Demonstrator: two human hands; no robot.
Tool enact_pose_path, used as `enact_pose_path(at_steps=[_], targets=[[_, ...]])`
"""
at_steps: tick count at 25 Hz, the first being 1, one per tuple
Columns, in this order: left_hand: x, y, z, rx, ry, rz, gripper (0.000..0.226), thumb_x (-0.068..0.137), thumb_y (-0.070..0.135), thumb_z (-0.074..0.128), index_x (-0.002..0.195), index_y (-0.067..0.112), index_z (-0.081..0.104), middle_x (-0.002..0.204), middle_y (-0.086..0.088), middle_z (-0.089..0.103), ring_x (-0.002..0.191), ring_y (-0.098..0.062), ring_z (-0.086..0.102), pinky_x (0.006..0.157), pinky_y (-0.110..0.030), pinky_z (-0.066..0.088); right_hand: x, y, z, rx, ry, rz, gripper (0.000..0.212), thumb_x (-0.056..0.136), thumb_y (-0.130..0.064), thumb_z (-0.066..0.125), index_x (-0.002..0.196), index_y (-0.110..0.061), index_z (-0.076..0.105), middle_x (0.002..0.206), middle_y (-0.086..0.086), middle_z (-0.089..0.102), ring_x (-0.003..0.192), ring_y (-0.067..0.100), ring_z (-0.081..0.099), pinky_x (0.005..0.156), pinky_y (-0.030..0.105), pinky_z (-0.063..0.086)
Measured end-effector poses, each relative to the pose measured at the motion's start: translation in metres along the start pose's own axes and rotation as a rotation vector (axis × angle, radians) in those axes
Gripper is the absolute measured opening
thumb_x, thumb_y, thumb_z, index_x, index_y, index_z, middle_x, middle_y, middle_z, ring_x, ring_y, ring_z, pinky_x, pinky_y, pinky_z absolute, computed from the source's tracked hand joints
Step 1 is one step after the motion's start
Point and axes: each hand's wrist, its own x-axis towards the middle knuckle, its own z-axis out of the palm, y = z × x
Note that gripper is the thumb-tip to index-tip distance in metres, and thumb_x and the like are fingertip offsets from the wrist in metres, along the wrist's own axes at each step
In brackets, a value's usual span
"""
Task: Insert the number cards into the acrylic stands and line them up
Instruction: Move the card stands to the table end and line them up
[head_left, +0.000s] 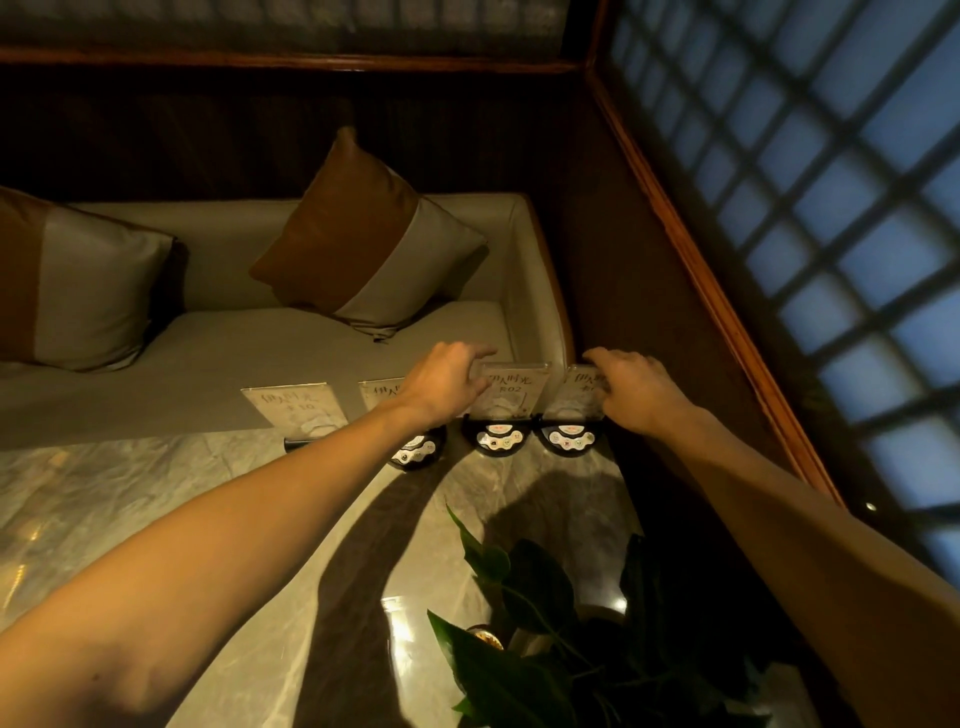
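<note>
Several clear acrylic stands with white number cards line the far edge of the marble table (156, 509), each on a round black base. My left hand (447, 382) grips the left side of the stand marked 02 (511, 389). My right hand (636, 389) holds the rightmost stand (576, 392) by its top right corner and covers part of its card. Behind my left wrist stands another stand (379, 392), mostly hidden, its black base (415, 452) showing below. The leftmost stand (296, 410) stands apart, untouched.
A potted plant (524, 623) with dark leaves sits at the near right of the table. Beyond the table is a beige bench seat (260, 343) with two brown and grey cushions (363, 239). A wooden-framed lattice window (805, 182) runs along the right.
</note>
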Motion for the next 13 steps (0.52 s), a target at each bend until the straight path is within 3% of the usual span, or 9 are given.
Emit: enact_pose_path(at_steps=[3,8,11,13], targets=[[-0.008,-0.009,-0.011,-0.007,0.024,-0.035,0.050,0.092,0.029,0.069,0.141,0.023,0.055,0.139,-0.001,0.062,0.125,-0.021,0.060,0.103,-0.044,0.051,-0.003,-0.007,-0.003,-0.009,-0.015,0.026,0.056,0.093,-0.020,0.063,0.145,-0.018,0.043,0.143,0.010,0.053,0.136,0.030,0.046,0.119,0.057,0.024],[-0.030,-0.033,-0.047,0.025,-0.047,-0.109,0.062,0.082,0.042,0.075,0.138,0.026,0.056,0.136,0.001,0.063,0.122,-0.018,0.061,0.100,-0.044,0.052,0.000,-0.053,-0.022,0.060,0.170,-0.107,0.062,0.095,-0.029,0.062,0.152,-0.018,0.038,0.153,0.010,0.045,0.145,0.027,0.037,0.123,0.055,0.015],[-0.043,-0.049,-0.063,0.200,-0.205,-0.119,0.052,0.082,0.028,0.079,0.130,0.022,0.061,0.127,-0.001,0.067,0.115,-0.020,0.063,0.095,-0.044,0.054,0.009,-0.105,-0.026,0.044,0.141,-0.224,0.058,0.096,-0.033,0.061,0.150,-0.018,0.043,0.151,0.008,0.050,0.143,0.026,0.039,0.123,0.053,0.016],[-0.050,-0.058,-0.068,0.304,-0.190,-0.099,0.037,0.086,0.023,0.075,0.122,0.023,0.066,0.119,-0.002,0.070,0.111,-0.022,0.064,0.092,-0.045,0.055,0.014,-0.135,-0.020,-0.034,0.105,-0.278,0.053,0.095,-0.029,0.061,0.145,-0.017,0.047,0.145,0.009,0.054,0.140,0.027,0.043,0.123,0.054,0.016]])
